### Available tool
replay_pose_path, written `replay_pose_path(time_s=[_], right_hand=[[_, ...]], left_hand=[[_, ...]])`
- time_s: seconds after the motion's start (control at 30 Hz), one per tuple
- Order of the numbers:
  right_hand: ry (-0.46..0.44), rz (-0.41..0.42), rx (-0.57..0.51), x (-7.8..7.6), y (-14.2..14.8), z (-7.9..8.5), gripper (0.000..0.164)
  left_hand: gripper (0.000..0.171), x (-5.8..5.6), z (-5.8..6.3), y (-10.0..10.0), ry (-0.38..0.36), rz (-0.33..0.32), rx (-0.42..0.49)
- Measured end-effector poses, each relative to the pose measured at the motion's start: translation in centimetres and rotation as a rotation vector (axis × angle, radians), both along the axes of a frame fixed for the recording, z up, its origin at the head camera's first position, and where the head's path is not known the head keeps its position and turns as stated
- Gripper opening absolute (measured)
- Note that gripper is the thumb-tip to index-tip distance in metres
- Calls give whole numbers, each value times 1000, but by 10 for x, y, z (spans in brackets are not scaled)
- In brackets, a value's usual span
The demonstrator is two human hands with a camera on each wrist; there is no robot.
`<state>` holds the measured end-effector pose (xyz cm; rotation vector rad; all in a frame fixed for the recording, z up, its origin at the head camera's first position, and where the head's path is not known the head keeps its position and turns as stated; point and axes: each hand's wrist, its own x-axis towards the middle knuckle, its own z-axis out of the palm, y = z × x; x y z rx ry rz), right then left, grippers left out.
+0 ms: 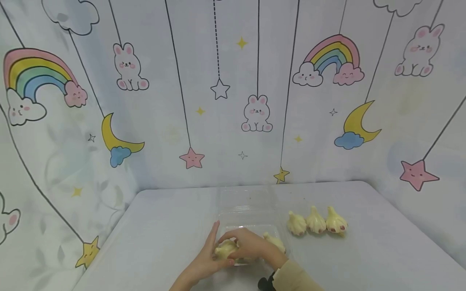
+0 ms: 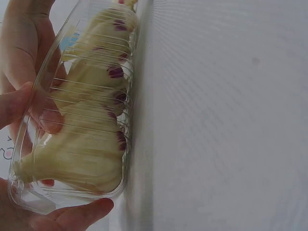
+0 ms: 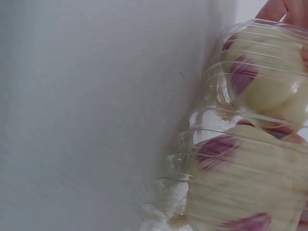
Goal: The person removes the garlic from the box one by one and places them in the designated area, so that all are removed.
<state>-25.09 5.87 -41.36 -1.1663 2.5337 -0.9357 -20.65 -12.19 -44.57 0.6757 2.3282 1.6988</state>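
A clear plastic clamshell box [image 2: 53, 192] stands on the table with its ribbed lid [image 1: 247, 199] laid back. My left hand [image 1: 205, 258] holds its left end, thumb along the front rim and fingers by the end wall. Reaching in over the rim, my right hand [image 1: 251, 243] grips a pale garlic bulb [image 1: 225, 249] at the left end. Another garlic bulb [image 1: 275, 242] sits at the right end. Through the front wall, purple-marked bulbs [image 3: 245, 178] show side by side; the right hand partly covers the middle from above.
Three garlic bulbs stand in a row right of the box: left bulb [image 1: 296, 223], middle bulb [image 1: 316, 220], right bulb [image 1: 335, 221]. A white cloth [image 1: 164, 226] covers the table. A patterned curtain [image 1: 225, 137] hangs behind. Something black [image 1: 265, 284] sits by the right cuff.
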Motion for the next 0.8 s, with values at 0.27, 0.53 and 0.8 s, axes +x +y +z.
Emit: replay_pose_path(time_s=[0.27,0.53,0.8], right_hand=[[-7,-45,-40,-1,0,-4,36],[-3,-61,-113,-2,2,-5,31],[9,-102,-226,-3,7,-7,29]], left_hand=[[108,1,1,0,10,-3,-13],[111,1,2,1,-24,30,-26],[112,1,1,1,-30,8,8]])
